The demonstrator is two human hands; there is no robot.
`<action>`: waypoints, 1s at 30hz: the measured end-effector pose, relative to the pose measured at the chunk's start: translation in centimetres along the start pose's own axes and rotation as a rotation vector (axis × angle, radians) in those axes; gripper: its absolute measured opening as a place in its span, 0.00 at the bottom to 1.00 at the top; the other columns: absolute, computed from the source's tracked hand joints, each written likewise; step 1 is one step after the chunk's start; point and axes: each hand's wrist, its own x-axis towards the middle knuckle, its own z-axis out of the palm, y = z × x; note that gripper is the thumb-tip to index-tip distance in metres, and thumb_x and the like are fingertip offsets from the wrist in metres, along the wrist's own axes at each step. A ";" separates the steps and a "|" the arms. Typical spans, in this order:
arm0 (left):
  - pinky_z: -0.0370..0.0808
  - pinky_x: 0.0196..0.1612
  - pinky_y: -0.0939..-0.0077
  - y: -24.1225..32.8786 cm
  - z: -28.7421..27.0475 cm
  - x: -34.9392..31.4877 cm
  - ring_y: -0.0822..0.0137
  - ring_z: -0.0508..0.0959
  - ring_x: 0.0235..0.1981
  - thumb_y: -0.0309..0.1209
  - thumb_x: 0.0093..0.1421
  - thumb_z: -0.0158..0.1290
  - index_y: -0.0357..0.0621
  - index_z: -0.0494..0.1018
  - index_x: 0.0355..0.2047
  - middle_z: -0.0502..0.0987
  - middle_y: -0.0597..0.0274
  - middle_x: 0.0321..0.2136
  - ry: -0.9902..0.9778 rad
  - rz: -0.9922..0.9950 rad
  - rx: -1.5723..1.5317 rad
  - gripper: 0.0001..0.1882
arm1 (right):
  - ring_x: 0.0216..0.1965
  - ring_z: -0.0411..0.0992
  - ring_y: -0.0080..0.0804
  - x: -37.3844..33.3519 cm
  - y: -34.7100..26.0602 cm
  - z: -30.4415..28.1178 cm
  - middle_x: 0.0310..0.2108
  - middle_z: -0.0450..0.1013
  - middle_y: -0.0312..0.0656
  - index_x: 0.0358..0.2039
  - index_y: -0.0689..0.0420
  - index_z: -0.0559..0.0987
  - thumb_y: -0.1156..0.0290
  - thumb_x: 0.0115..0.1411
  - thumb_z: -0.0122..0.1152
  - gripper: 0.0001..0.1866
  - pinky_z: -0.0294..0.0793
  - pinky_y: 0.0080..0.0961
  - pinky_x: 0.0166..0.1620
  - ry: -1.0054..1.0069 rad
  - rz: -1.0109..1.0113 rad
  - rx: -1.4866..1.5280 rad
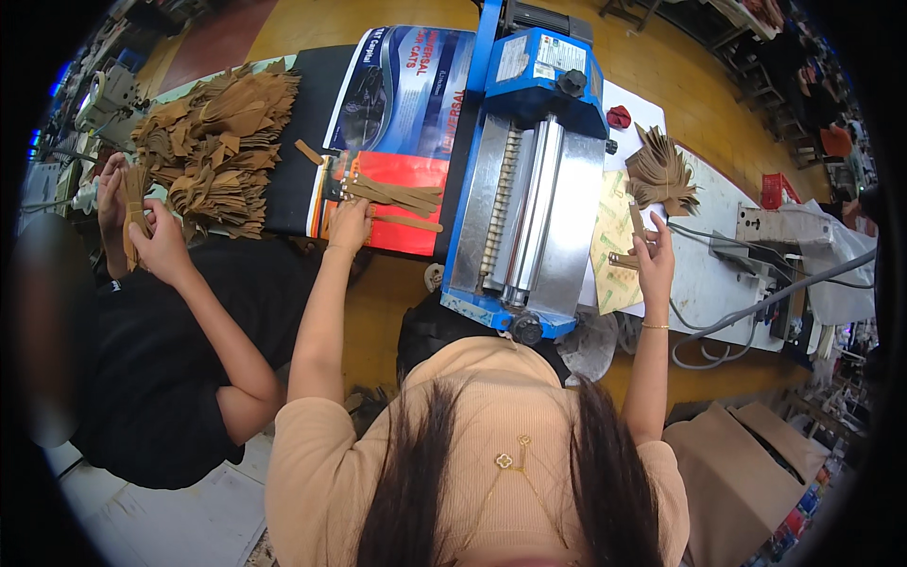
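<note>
I have the left hand [350,222] in the head view with its fingers curled down at the near ends of a loose fan of brown strips [397,194]; I can't tell whether it has a grip on them. They lie on a red sheet [416,170], left of the blue roller machine [537,198]. On the machine's other side I see the right hand [655,257] half open, fingers bent, with short brown pieces [637,221] at its thumb and fingertips, over yellow patterned paper [609,222]; whether they are pinched I can't make out. Just beyond that hand, a bundle of brown strips [663,170] rests on the white worktop [718,203]. To my far left, a co-worker in black holds a brown bundle [135,203] beside a large brown heap [217,142].
</note>
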 end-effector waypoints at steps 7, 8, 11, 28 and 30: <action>0.72 0.33 0.62 3.6 -5.0 -0.9 0.51 0.78 0.29 0.26 0.51 0.52 0.39 0.70 0.32 0.77 0.51 0.23 -0.025 -0.014 -0.453 0.07 | 0.29 0.74 0.24 0.4 1.6 -0.8 0.30 0.74 0.38 0.40 0.66 0.74 0.76 0.59 0.58 0.10 0.75 0.19 0.34 -0.028 0.123 0.017; 0.73 0.33 0.64 4.4 -5.9 -0.9 0.55 0.78 0.28 0.25 0.52 0.52 0.38 0.69 0.32 0.76 0.52 0.23 -0.102 -0.024 -0.510 0.07 | 0.29 0.74 0.24 0.4 1.7 -0.7 0.30 0.74 0.38 0.38 0.66 0.74 0.76 0.59 0.59 0.09 0.75 0.18 0.34 -0.027 0.119 0.029; 0.73 0.31 0.71 7.1 -8.6 -0.2 0.66 0.78 0.27 0.23 0.54 0.53 0.35 0.69 0.33 0.76 0.57 0.23 -0.244 0.027 -0.633 0.07 | 0.28 0.73 0.23 0.5 1.4 -0.2 0.31 0.74 0.38 0.37 0.65 0.73 0.75 0.59 0.59 0.08 0.73 0.17 0.34 -0.044 0.135 0.074; 0.77 0.27 0.79 0.0 -5.2 6.5 0.70 0.79 0.22 0.18 0.53 0.53 0.31 0.75 0.31 0.78 0.57 0.25 -0.373 -0.265 -0.888 0.05 | 0.30 0.71 0.20 -0.5 1.8 -1.2 0.33 0.75 0.39 0.38 0.64 0.72 0.74 0.61 0.56 0.08 0.73 0.16 0.35 -0.043 0.093 0.043; 0.75 0.24 0.79 -2.2 -3.1 7.1 0.70 0.78 0.18 0.18 0.52 0.53 0.33 0.76 0.30 0.77 0.58 0.22 -0.321 -0.323 -0.824 0.05 | 0.30 0.71 0.20 -0.5 1.5 -1.2 0.33 0.75 0.39 0.38 0.64 0.72 0.73 0.62 0.56 0.08 0.72 0.16 0.35 -0.050 0.082 0.033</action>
